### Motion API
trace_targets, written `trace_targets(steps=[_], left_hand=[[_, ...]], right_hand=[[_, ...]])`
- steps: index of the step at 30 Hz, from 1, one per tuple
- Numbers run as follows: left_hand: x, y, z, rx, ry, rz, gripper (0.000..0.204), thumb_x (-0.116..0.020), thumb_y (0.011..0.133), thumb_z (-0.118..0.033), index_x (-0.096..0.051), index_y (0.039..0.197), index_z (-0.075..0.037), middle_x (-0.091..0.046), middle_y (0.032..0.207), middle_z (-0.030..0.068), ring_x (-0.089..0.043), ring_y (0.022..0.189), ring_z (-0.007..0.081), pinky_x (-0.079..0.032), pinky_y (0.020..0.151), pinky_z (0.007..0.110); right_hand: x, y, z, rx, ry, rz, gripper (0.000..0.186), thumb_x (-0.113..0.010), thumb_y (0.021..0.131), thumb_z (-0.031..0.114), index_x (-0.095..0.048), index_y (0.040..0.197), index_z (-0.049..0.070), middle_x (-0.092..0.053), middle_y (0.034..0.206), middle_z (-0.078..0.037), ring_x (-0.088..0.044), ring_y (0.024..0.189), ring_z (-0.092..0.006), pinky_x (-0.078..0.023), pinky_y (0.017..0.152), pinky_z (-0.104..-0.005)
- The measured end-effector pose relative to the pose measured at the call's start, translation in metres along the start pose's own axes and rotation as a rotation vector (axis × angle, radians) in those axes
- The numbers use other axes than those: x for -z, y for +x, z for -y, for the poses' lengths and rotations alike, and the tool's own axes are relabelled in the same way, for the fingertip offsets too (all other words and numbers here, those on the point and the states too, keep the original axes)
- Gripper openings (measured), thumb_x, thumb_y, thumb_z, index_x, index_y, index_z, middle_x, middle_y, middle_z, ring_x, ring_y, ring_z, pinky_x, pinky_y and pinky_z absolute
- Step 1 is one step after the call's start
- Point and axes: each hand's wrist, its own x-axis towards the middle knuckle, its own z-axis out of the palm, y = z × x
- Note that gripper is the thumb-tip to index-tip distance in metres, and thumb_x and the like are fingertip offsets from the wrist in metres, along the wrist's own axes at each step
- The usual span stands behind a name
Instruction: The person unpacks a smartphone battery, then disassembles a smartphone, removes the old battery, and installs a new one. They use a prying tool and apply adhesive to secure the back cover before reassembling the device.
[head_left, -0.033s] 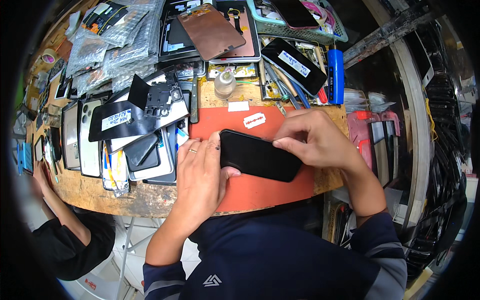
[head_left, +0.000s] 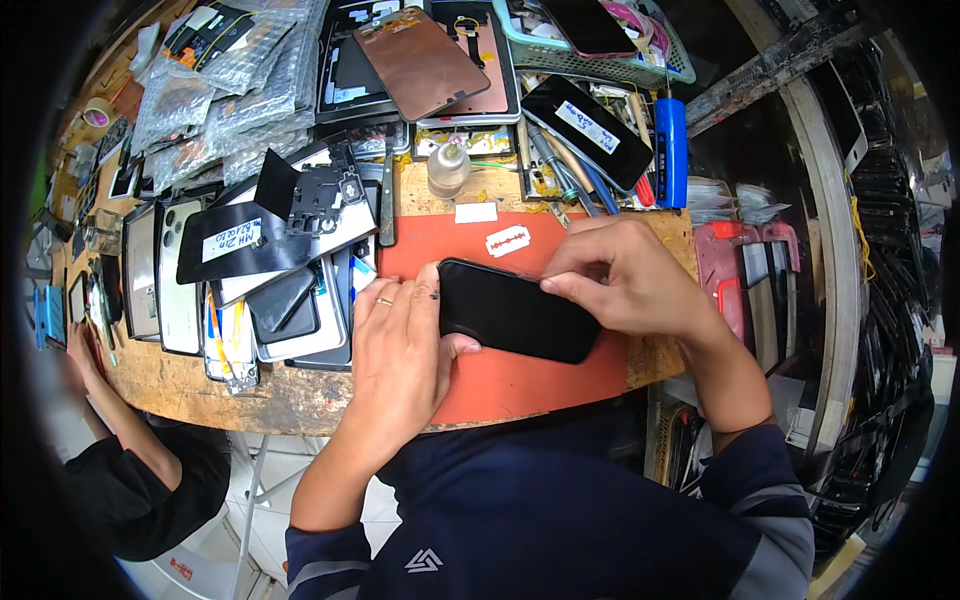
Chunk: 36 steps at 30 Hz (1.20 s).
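A black smartphone (head_left: 515, 312) with a dark screen lies slantwise over the red-orange mat (head_left: 490, 385). My left hand (head_left: 400, 335) grips its left end, thumb at the near edge and fingers along the far left corner. At the phone's far edge, toward the right, my right hand (head_left: 615, 280) is closed in a pinch between thumb and forefinger. Whatever sits in that pinch is too small and covered to make out. Just beyond the phone, a razor blade (head_left: 508, 241) rests on the mat near a small white card (head_left: 476, 212).
Stacked phone parts (head_left: 290, 230) crowd the left, below bubble-wrapped packets (head_left: 235, 100). A clear bottle (head_left: 449, 170), a metal spatula (head_left: 388, 200), a labelled phone (head_left: 588, 130) and a blue cylindrical tool (head_left: 671, 150) stand or lie behind. Another person's arm (head_left: 120, 415) reaches in at far left.
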Motion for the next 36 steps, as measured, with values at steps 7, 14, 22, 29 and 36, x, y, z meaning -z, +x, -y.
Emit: trace_targets(steps=[7,14,22,29,36], left_hand=[[0.0,0.002,0.002,-0.004,-0.003,-0.006,0.077,-0.088,0.085,-0.028,-0.055,0.142,0.013,-0.07,0.109,0.0256,-0.066,0.107,0.0461,-0.045,0.107,0.056],[-0.002,-0.002,0.002,0.049,-0.071,0.014,0.081,-0.093,0.081,-0.028,-0.056,0.143,0.008,-0.07,0.12,0.0257,-0.064,0.115,0.0481,-0.044,0.111,0.055],[-0.004,-0.008,0.004,-0.018,0.008,-0.078,0.078,-0.091,0.084,-0.036,-0.056,0.14,0.006,-0.069,0.116,0.0248,-0.066,0.111,0.0463,-0.047,0.106,0.055],[-0.007,-0.009,0.006,-0.028,-0.019,-0.084,0.077,-0.09,0.086,-0.039,-0.056,0.139,0.006,-0.069,0.113,0.0233,-0.066,0.107,0.0444,-0.049,0.1,0.054],[-0.01,-0.012,0.011,-0.032,-0.004,-0.082,0.077,-0.088,0.088,-0.042,-0.056,0.139,0.007,-0.072,0.113,0.0244,-0.069,0.11,0.043,-0.048,0.104,0.053]], right_hand=[[0.008,0.011,0.001,0.038,-0.031,0.081,0.01,-0.083,0.091,0.003,-0.081,0.101,-0.002,-0.073,0.081,-0.01,-0.066,0.07,-0.0182,-0.051,0.064,-0.0328],[0.011,0.041,-0.056,0.137,-0.049,-0.152,0.02,-0.075,0.098,0.008,-0.082,0.115,0.0,-0.08,0.098,-0.014,-0.074,0.082,-0.0252,-0.06,0.076,-0.0384],[-0.016,0.045,-0.021,0.132,-0.544,0.017,0.023,-0.081,0.093,0.02,-0.075,0.11,0.006,-0.075,0.102,-0.014,-0.074,0.098,-0.0406,-0.059,0.084,-0.0512],[0.0,0.055,-0.006,0.108,-0.545,0.129,0.019,-0.083,0.09,0.015,-0.071,0.102,0.005,-0.073,0.105,-0.018,-0.073,0.106,-0.0408,-0.057,0.086,-0.0522],[0.072,0.041,0.114,0.725,-0.335,-0.63,0.018,-0.078,0.087,-0.007,-0.074,0.102,0.002,-0.071,0.092,-0.013,-0.071,0.083,-0.0338,-0.056,0.073,-0.0414]])
